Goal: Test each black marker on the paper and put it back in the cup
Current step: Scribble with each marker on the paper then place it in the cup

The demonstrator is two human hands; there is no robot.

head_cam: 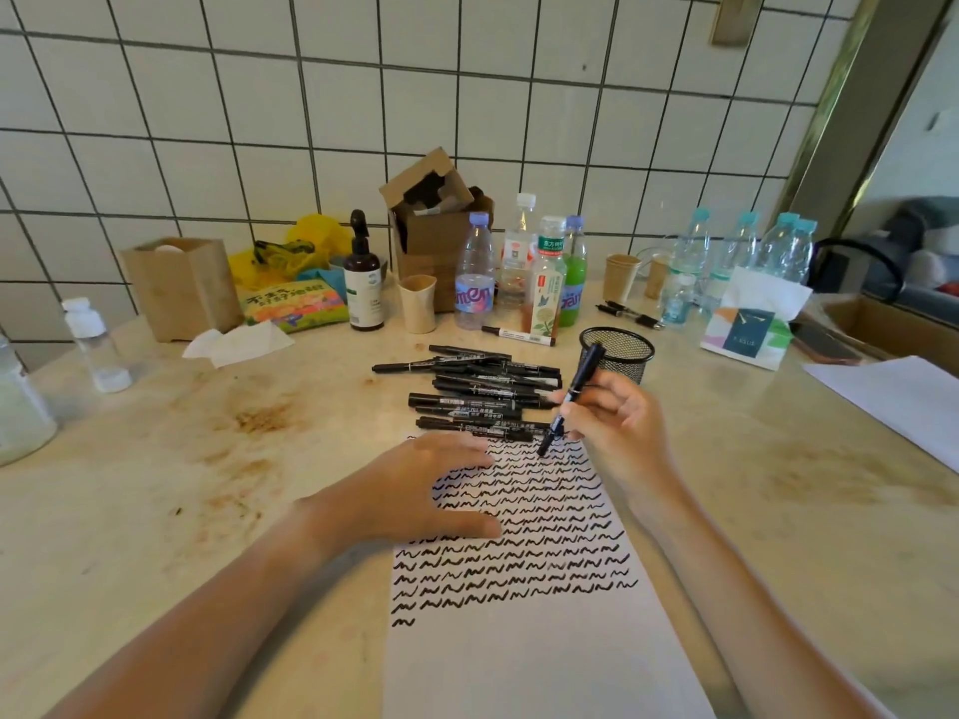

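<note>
A white sheet of paper (529, 656) lies in front of me, its upper half filled with rows of black squiggles. My left hand (425, 490) rests flat on the paper's upper left, fingers spread. My right hand (617, 422) grips a black marker (573, 394) tilted, with its tip touching the paper's top edge. Just beyond the paper lies a pile of several black markers (477, 389). The black mesh cup (617, 355) stands upright behind my right hand; no marker shows in it.
Bottles (475, 272), paper cups (418, 303), a torn cardboard box (436, 220) and a spray bottle (363, 282) line the tiled wall. Loose markers (628, 313) and a tissue pack (747, 324) sit at the right. Another sheet (898, 402) lies far right.
</note>
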